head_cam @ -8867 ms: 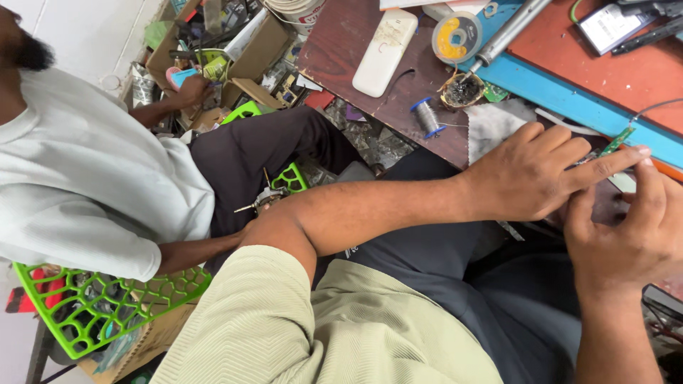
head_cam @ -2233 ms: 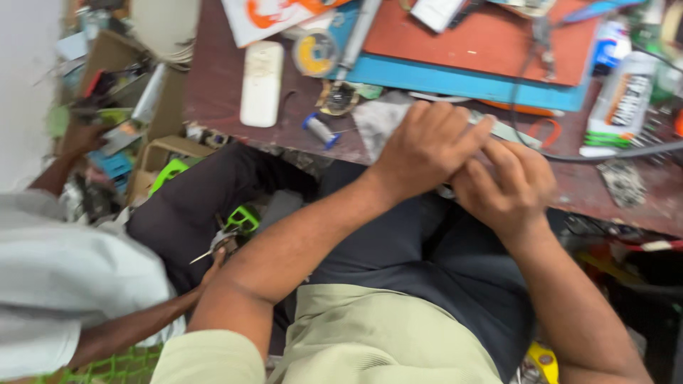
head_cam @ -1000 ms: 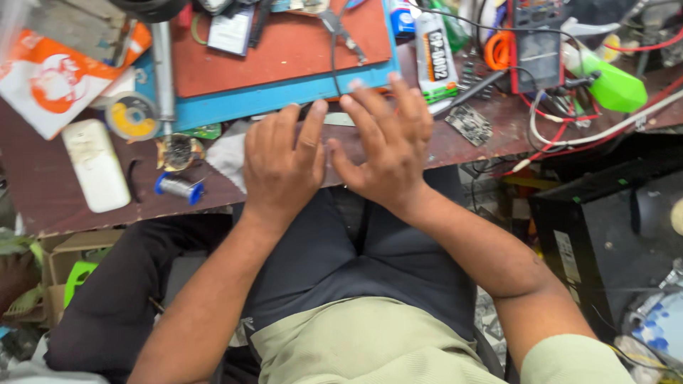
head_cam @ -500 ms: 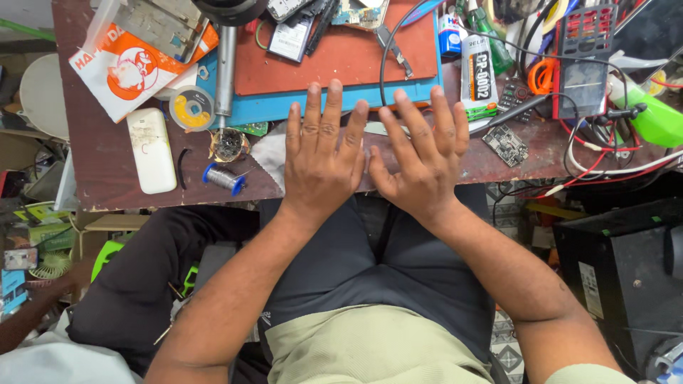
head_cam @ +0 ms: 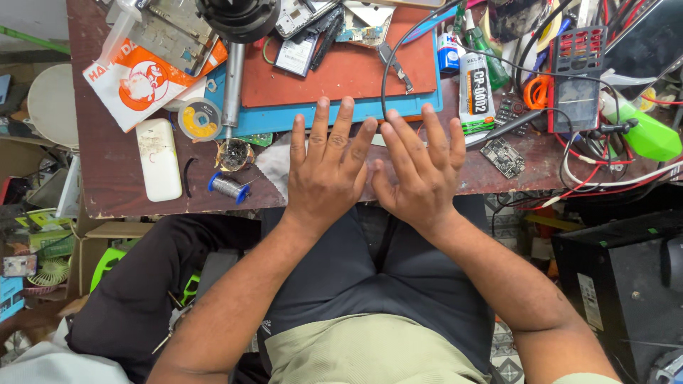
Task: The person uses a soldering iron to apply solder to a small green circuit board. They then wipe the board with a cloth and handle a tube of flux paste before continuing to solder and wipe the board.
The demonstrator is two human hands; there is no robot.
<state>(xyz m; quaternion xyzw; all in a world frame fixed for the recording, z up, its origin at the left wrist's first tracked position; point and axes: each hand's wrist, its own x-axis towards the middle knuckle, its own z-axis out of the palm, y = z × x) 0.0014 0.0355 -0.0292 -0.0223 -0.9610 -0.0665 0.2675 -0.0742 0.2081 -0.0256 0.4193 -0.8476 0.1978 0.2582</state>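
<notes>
Two hands lie flat with fingers spread wide and hold nothing: the left hand [head_cam: 329, 171] and the right hand [head_cam: 420, 173] rest side by side, thumbs almost touching, on a pale cloth [head_cam: 279, 165] at the near edge of the brown table [head_cam: 117, 171]. Just behind the fingertips sits one blue mat [head_cam: 284, 117] with one red mat [head_cam: 341, 71] on top. To the left are one white box [head_cam: 159, 158], one yellow tape roll [head_cam: 200, 119] and one small wire spool [head_cam: 228, 187].
</notes>
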